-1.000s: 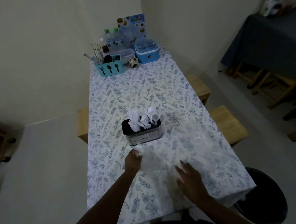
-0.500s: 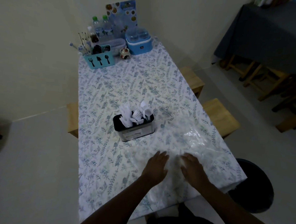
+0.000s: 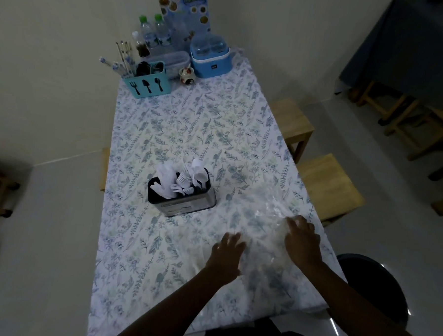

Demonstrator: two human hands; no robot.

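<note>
The clear plastic sheet [image 3: 264, 243] lies flat on the near right part of the worktop [image 3: 191, 130], reaching close to its right edge and near corner (the film's own outline is faint against the floral cloth). The left hand [image 3: 227, 255] rests on the sheet's left part, fingers straight and spread, gripping nothing. The right hand [image 3: 301, 240] lies on the sheet's right part, just inside the worktop's right edge, with fingertips bent; I cannot tell whether it pinches the film. Beyond the left hand stands a black tin of white plastic cutlery [image 3: 182, 192], apart from the sheet. Bare cloth runs from there to the teal cutlery caddy [image 3: 148, 83] and blue container [image 3: 210, 59] at the far end. Two wooden stools [image 3: 329, 186] stand off the right edge.
</note>
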